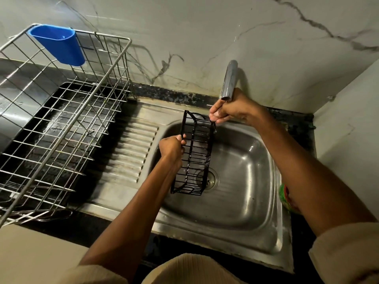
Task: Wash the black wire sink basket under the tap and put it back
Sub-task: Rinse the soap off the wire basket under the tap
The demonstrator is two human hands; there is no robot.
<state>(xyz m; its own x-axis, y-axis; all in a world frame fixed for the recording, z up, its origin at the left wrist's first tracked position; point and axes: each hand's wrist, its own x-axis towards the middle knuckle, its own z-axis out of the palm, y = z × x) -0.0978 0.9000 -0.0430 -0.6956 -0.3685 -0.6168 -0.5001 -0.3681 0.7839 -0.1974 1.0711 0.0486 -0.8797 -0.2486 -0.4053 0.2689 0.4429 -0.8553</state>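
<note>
The black wire sink basket [194,154] hangs on end over the steel sink bowl [246,171], above the drain [211,179]. My left hand [172,147] grips its left side wires about halfway up. At the basket's top right corner my right hand [231,109] pinches the rim, just below the mouth of the chrome tap [229,80]. I see no water stream from the tap.
A large steel wire dish rack [61,124] stands on the counter to the left, with a blue plastic cup holder [59,44] hooked on its back rim. The ribbed drainboard [133,148] lies between rack and bowl. A green object [285,195] peeks out at the sink's right edge.
</note>
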